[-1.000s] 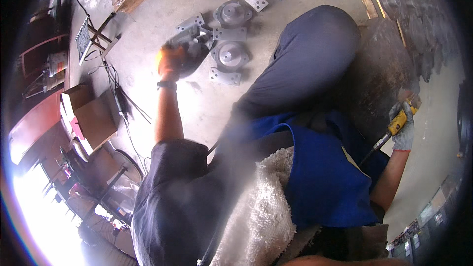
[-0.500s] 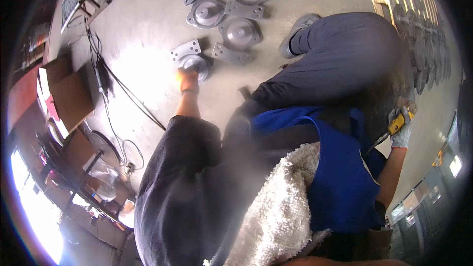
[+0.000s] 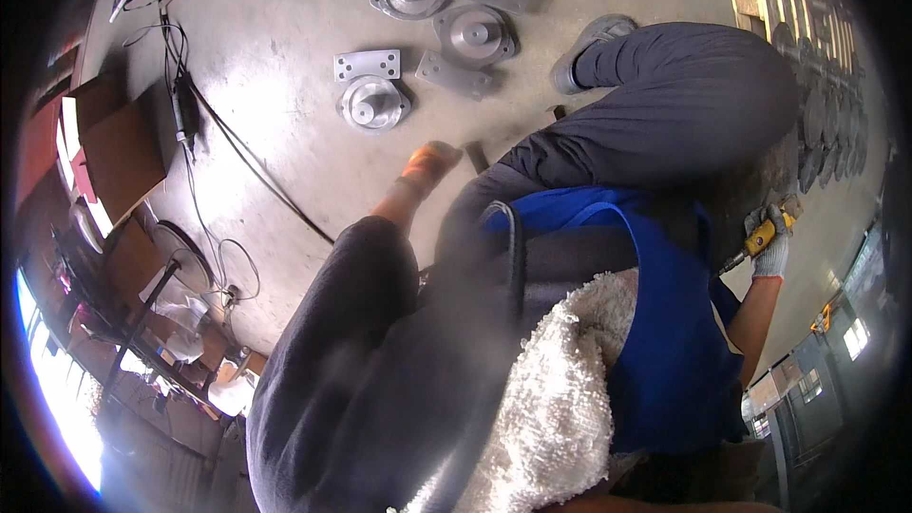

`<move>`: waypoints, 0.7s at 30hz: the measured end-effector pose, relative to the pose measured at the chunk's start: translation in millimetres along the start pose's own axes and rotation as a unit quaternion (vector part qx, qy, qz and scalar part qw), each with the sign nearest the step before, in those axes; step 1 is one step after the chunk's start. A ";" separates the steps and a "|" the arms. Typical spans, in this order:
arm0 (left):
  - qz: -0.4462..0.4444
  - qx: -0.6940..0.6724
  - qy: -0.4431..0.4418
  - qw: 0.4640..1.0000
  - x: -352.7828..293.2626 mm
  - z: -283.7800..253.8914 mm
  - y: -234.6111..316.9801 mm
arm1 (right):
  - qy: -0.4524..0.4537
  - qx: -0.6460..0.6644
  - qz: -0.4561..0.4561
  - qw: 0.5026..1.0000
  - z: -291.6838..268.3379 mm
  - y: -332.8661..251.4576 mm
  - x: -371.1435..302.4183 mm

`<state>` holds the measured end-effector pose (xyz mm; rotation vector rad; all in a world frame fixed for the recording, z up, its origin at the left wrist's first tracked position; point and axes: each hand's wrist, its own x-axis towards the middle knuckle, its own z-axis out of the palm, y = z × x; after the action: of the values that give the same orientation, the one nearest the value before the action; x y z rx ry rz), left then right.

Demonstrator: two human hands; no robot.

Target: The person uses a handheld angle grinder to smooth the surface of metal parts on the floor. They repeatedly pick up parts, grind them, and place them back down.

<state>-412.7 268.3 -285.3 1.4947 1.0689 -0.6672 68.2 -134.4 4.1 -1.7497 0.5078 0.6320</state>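
Observation:
My left hand (image 3: 432, 160), in an orange glove, hangs over the floor beside my bent leg. It is blurred, and its fingers do not show clearly. Close to its fingertips is a short dark piece (image 3: 476, 158), partly hidden by my leg. Farther out lies a round grey metal flange (image 3: 373, 104) with a raised hub, against a flat plate with holes (image 3: 367, 65). Out to the right, my right hand (image 3: 768, 226) in a grey-white glove is closed around a yellow hand-held tool (image 3: 774, 231). The tool's slim metal shaft points down toward my blue apron.
Several more flanges (image 3: 475, 35) and drilled plates (image 3: 456, 75) lie on the floor ahead. Black cables (image 3: 242, 147) run along the left, near a cardboard box (image 3: 119, 157). Rows of dark round parts (image 3: 822, 123) stand at far right beside a wooden pallet (image 3: 749, 2).
My left hand has left the nearest round flange and moved right and nearer to me. The view has shifted a little. My right hand still holds the yellow tool.

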 end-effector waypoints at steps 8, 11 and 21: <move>-0.094 -0.160 0.046 0.982 6.6 -8.0 -12.2 | -0.031 0.030 -0.007 0.999 -18.9 4.7 15.1; -0.100 -0.156 0.052 0.981 13.2 -17.0 -22.9 | -0.025 0.101 -0.001 0.995 -32.2 17.0 17.6; -0.093 -0.073 0.356 0.927 108.4 -59.8 -45.9 | -0.024 0.164 -0.083 0.983 -39.4 39.7 -4.6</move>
<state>-415.9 352.3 -387.1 1.5481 1.7862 -0.1425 45.8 -182.6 -14.0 -1.4423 0.4016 0.4433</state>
